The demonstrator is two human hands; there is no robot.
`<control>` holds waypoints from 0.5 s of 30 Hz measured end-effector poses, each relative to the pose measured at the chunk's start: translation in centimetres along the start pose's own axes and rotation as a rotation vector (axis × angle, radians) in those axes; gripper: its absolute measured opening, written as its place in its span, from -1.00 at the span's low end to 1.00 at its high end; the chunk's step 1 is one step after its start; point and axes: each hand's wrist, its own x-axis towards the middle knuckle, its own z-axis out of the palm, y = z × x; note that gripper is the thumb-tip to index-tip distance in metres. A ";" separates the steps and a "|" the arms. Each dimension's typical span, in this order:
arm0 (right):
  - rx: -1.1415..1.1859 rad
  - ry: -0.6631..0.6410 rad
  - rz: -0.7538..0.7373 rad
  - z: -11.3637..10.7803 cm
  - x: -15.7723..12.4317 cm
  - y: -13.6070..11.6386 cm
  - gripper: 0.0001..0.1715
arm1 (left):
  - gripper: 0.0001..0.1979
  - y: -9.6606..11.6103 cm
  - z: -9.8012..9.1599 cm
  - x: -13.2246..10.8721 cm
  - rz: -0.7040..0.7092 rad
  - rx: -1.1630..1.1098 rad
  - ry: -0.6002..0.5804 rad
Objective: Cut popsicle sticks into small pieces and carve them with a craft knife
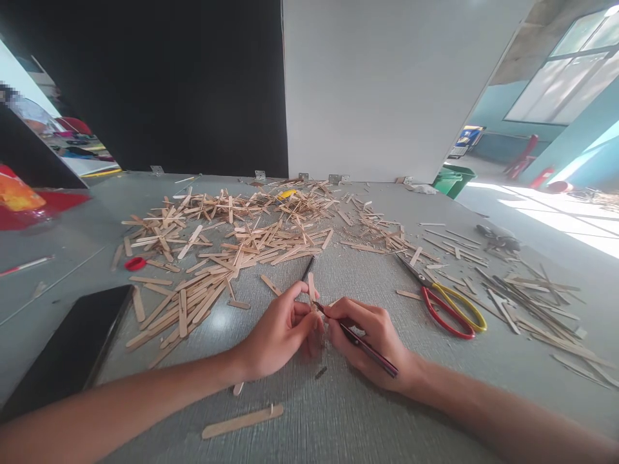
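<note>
My left hand (283, 332) is closed on a small wooden stick (312, 288), held upright between thumb and fingers over the grey table (338, 419). In my right hand (370, 338) is a dark pen-like tool (372, 357), its tip touching or very near the stick's lower part. Just beyond my left hand lies a dark thin tool (308, 267), partly hidden by the fingers. A large pile of flat wooden sticks (207, 299) spreads behind and to the left. Nearer me, another stick (242, 422) lies flat with a small piece at its right end.
Scissors with red and yellow handles (449, 312) lie right of my right hand, near thin strips (565, 335). A black phone (72, 341) is at the left, a red ring (135, 263) beyond it. Black and white panels (358, 90) stand along the back edge.
</note>
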 end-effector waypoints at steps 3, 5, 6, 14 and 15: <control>0.007 -0.010 -0.021 -0.1 0.0 0.0 -0.88 | -0.66 0.1 -0.2 0.2 0.005 -0.026 -0.012; 0.005 -0.022 -0.077 -0.3 0.0 0.0 -0.84 | -0.64 0.1 -0.3 0.3 0.008 -0.036 -0.020; 0.010 -0.042 -0.110 -0.3 0.0 0.0 -0.81 | -0.62 0.1 -0.4 0.4 0.009 -0.039 -0.022; 0.018 -0.030 -0.069 -0.3 0.1 0.0 -0.87 | -0.58 -0.1 -0.4 0.4 0.004 -0.035 -0.019; 0.017 -0.023 -0.048 -0.3 0.1 0.0 -0.89 | -0.59 -0.1 -0.3 0.3 0.001 -0.032 -0.019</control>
